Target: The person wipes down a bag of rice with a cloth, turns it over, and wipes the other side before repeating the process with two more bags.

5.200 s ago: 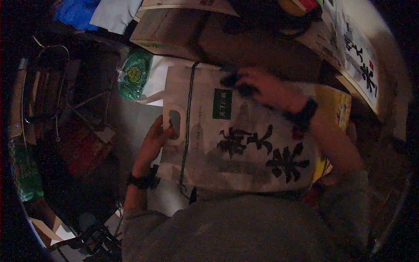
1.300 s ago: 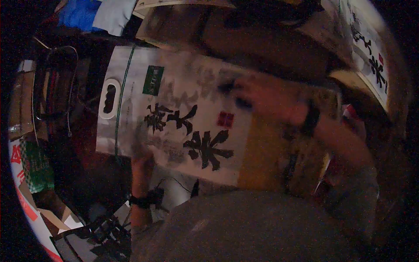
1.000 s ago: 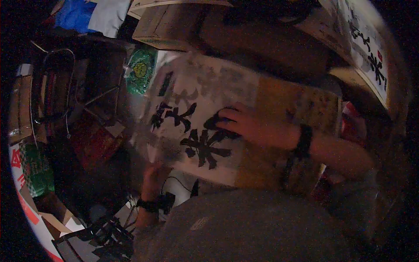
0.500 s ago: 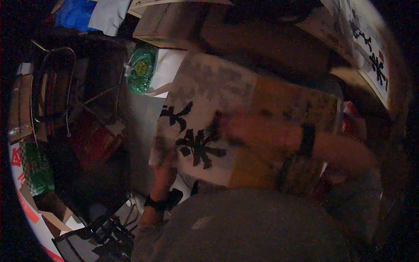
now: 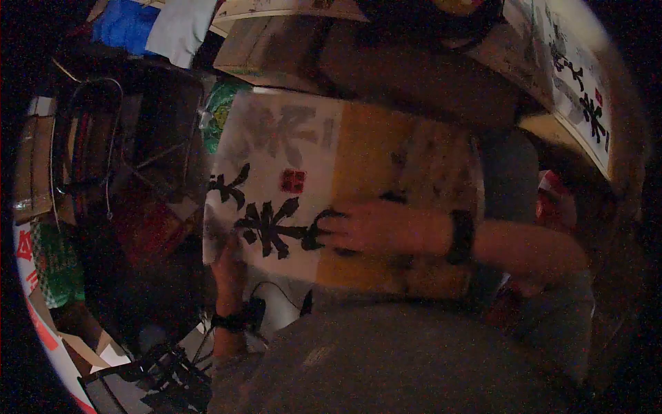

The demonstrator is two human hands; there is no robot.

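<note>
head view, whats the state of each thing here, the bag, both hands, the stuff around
printed bag: lying flat, white end left, yellow end right
right hand: open, pressed flat on the bag
left hand: at the bag's lower left edge; fingers hidden behind it
cardboard box: lying behind the bag, closed as far as shows
green packet: partly covered by the bag
second printed bag: upper right, at a slant

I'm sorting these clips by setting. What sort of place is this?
Probably a cluttered storeroom or shop back room: a large white and yellow printed sack under both hands, brown cardboard boxes stacked behind it, and a dark wire rack beside it.
</note>
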